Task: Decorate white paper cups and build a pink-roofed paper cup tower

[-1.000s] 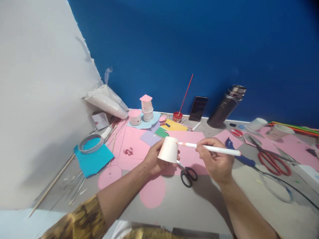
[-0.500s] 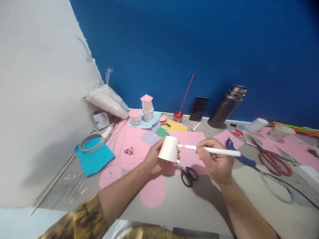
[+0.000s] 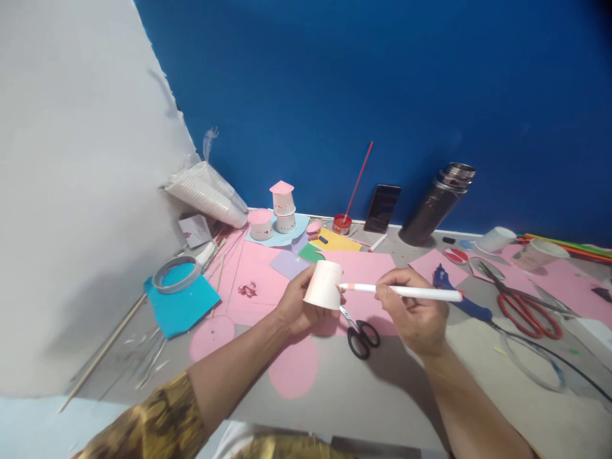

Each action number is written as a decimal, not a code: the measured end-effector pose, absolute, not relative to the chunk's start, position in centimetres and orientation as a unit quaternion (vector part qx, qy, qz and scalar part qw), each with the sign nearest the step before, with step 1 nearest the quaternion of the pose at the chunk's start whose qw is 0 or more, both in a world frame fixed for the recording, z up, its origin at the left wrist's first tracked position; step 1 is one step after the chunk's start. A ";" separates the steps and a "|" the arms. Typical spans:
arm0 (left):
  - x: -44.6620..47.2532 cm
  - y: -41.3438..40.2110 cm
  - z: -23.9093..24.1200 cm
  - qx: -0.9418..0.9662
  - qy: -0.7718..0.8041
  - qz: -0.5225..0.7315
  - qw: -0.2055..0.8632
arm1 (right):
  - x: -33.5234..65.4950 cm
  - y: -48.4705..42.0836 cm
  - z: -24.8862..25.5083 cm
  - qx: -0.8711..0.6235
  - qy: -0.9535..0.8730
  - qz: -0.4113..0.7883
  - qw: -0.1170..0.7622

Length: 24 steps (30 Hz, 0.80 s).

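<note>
My left hand (image 3: 299,303) is closed around a white paper cup (image 3: 324,285), which is upside down and slightly tilted. In my right hand (image 3: 415,312) is a white felt-tip pen (image 3: 421,292) with a red end, held level. Its tip meets or nearly meets the cup's right side; contact cannot be made out for certain. Below the cup, black-handled scissors (image 3: 362,338) lie partly over a pink paper sheet (image 3: 368,264). A pink paper circle (image 3: 294,368) lies near my left forearm.
Behind stand a decorated cup tower (image 3: 284,207) and a pink-topped cup (image 3: 261,224). Stacked cups (image 3: 210,194) lean at the left wall. A flask (image 3: 437,204) and phone (image 3: 382,208) stand at the blue wall. Red-handled scissors (image 3: 528,312) and a blue glue gun (image 3: 459,296) lie right.
The pen's tip has shifted slightly down along the cup's side. Both hands keep almost the same place and hold.
</note>
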<state>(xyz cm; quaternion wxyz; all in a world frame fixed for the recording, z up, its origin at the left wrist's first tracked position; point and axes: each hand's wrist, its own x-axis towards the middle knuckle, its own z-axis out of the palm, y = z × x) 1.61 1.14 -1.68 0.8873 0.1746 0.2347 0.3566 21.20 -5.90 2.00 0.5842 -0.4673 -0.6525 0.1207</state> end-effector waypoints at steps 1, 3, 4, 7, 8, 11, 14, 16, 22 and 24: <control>1.6 1.1 -1.7 0.173 0.235 0.356 0.888 | 21.2 -5.9 2.0 -0.464 -0.652 0.119 0.588; 1.7 1.1 -1.6 0.175 0.236 0.356 0.887 | 21.0 -5.9 2.1 -0.456 -0.651 0.115 0.596; 1.7 1.0 -1.6 0.180 0.239 0.358 0.885 | 20.9 -6.0 2.1 -0.452 -0.653 0.112 0.597; 1.9 0.8 -1.4 0.203 0.252 0.371 0.870 | 20.4 -6.0 2.1 -0.441 -0.666 0.114 0.591; 1.9 0.8 -1.3 0.210 0.257 0.376 0.865 | 20.3 -6.1 2.1 -0.438 -0.670 0.116 0.588; 2.0 0.6 -1.2 0.222 0.267 0.384 0.856 | 20.1 -6.1 2.1 -0.437 -0.672 0.124 0.585; 2.1 0.6 -1.2 0.225 0.272 0.387 0.852 | 20.0 -6.1 2.1 -0.438 -0.673 0.125 0.584; 2.1 0.6 -1.2 0.218 0.277 0.388 0.852 | 20.0 -6.1 2.1 -0.441 -0.670 0.124 0.584; 1.9 0.7 -1.2 0.177 0.270 0.386 0.864 | 20.2 -6.0 2.1 -0.470 -0.647 0.104 0.592; 1.8 0.8 -1.2 0.171 0.264 0.386 0.867 | 20.4 -6.0 2.2 -0.480 -0.635 0.100 0.597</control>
